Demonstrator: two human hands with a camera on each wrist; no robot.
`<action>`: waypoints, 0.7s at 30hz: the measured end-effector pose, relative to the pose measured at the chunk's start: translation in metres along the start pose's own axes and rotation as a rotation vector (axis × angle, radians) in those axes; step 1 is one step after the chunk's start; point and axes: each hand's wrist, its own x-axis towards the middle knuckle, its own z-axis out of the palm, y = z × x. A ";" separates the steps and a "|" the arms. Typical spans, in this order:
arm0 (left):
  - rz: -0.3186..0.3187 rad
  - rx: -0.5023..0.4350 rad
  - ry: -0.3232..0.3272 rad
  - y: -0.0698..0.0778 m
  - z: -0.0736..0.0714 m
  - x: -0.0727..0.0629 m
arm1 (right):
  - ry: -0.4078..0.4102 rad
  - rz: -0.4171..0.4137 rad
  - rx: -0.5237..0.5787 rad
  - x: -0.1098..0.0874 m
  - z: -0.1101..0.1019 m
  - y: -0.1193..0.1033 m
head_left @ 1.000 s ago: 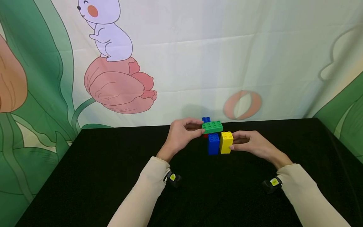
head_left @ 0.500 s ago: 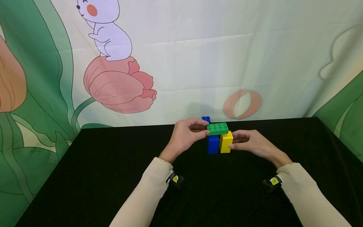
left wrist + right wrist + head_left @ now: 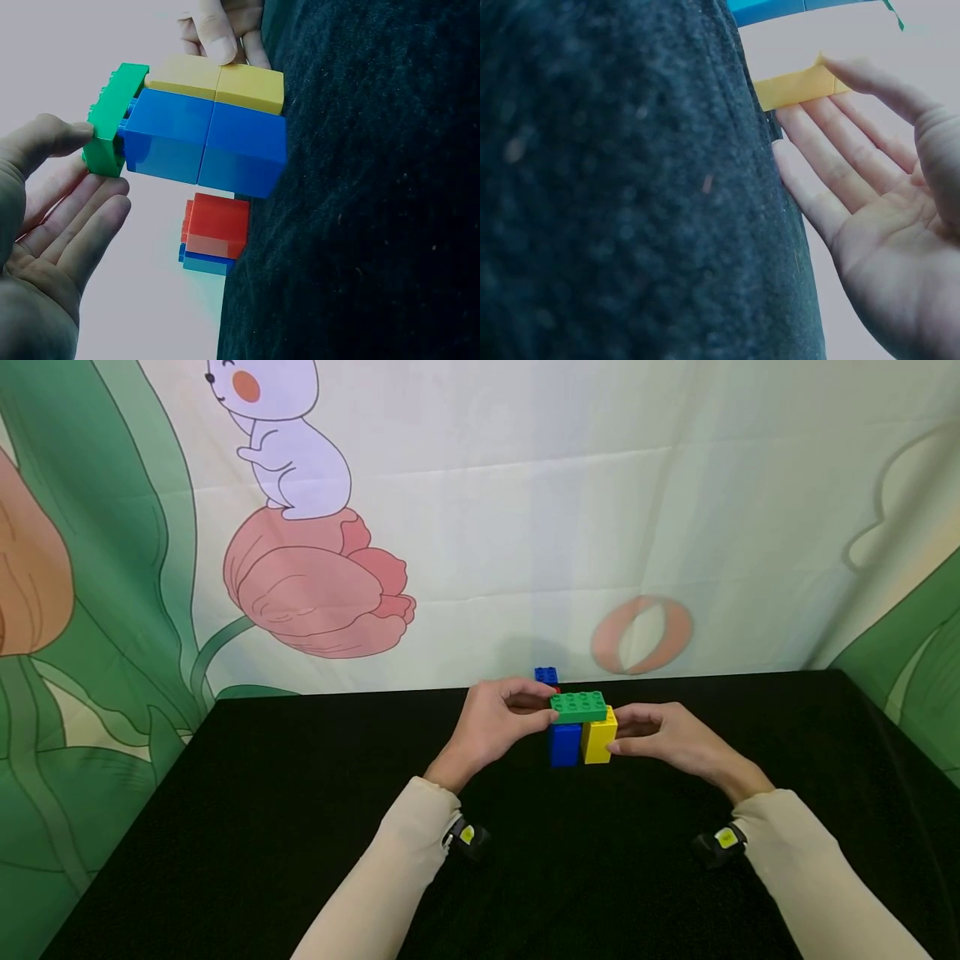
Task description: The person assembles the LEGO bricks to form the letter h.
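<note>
My left hand (image 3: 491, 722) pinches the left end of a green toy brick (image 3: 578, 707) between thumb and fingertips. The green brick lies across the tops of a blue two-brick stack (image 3: 565, 746) and a yellow two-brick stack (image 3: 597, 742), which stand upright side by side. In the left wrist view, some studs of the blue stack (image 3: 206, 142) show just under the green brick (image 3: 116, 120). My right hand (image 3: 671, 745) holds the yellow stack from its right side, thumb in front and fingers behind. Those fingers reach the yellow brick (image 3: 802, 86) in the right wrist view.
Behind the stacks stands a blue brick (image 3: 546, 675) on a red brick (image 3: 217, 225), partly hidden in the head view. A black cloth (image 3: 315, 827) covers the table, and a printed curtain (image 3: 480, 527) hangs at its back edge.
My left hand has carried the green brick rightward and down, from above the rear bricks onto the blue and yellow stacks. The right hand stays on the yellow stack.
</note>
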 end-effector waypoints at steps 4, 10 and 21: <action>0.001 -0.003 -0.002 -0.001 0.000 0.000 | -0.002 -0.003 0.000 0.000 0.000 0.000; 0.001 -0.019 -0.007 -0.001 0.001 0.000 | 0.000 -0.006 0.001 0.000 0.000 -0.001; 0.002 -0.034 -0.025 -0.002 -0.001 -0.001 | 0.003 0.000 -0.001 -0.001 0.000 -0.002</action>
